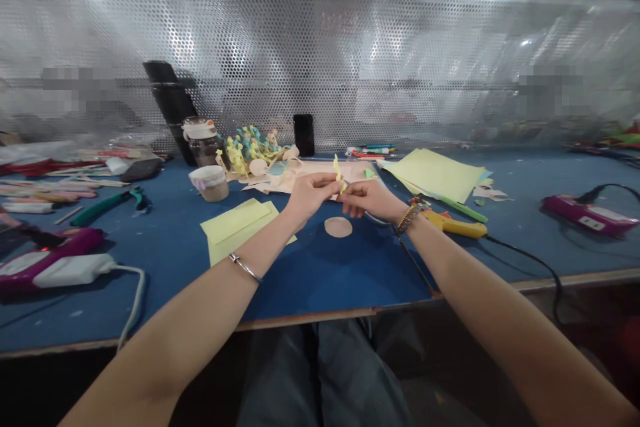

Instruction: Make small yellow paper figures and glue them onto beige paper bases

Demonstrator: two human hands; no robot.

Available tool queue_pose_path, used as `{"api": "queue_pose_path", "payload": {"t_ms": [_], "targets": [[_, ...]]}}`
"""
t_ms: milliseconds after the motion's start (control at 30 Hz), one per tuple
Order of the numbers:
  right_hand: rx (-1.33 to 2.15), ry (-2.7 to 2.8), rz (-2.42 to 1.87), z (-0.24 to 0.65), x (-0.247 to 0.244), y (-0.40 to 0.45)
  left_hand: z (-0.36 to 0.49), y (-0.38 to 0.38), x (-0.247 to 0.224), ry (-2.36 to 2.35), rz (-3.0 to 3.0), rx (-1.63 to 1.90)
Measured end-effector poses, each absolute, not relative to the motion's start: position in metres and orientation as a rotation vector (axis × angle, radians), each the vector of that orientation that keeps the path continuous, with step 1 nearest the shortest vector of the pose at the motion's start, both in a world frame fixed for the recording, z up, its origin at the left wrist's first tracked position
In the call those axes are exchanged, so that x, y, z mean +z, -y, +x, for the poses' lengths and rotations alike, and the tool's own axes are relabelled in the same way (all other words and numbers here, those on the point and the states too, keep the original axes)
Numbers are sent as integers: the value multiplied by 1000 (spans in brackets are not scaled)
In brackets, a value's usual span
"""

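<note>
My left hand (316,195) and my right hand (369,199) meet over the middle of the blue table, fingertips almost touching. Between them is a small strip of yellow paper (337,165), its upper end sticking up above the fingers. Both hands are closed in a pinch on it; its lower part is mostly covered by the fingers. Below the hands a pale round paper disc (339,227) lies flat on the table. Folded yellow paper (237,227) rests beside my left forearm. Near my right wrist lies a yellow hot glue gun (457,224) with a black cord.
Behind the hands are paper flowers (245,150), a lidded bottle (203,143), a paper cup (210,183) and an upright phone (303,135). Yellow sheets (435,172) lie at right. Purple power strips (587,215) sit at both sides; green pliers (103,207) lie left. A perforated metal panel (320,47) closes the back.
</note>
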State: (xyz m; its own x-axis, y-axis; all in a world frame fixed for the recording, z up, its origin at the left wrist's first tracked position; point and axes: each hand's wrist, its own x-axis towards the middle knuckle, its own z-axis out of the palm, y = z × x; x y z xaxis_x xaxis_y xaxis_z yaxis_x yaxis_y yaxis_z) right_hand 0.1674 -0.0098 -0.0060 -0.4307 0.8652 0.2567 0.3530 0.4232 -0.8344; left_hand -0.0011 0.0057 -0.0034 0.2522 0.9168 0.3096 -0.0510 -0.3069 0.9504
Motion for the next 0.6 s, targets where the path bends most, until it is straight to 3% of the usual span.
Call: {"api": "queue_pose_path", "payload": {"t_ms": [600], "targets": [[902, 1918, -1066, 168, -7, 9, -2, -3, -3, -869, 1744, 1227]]}}
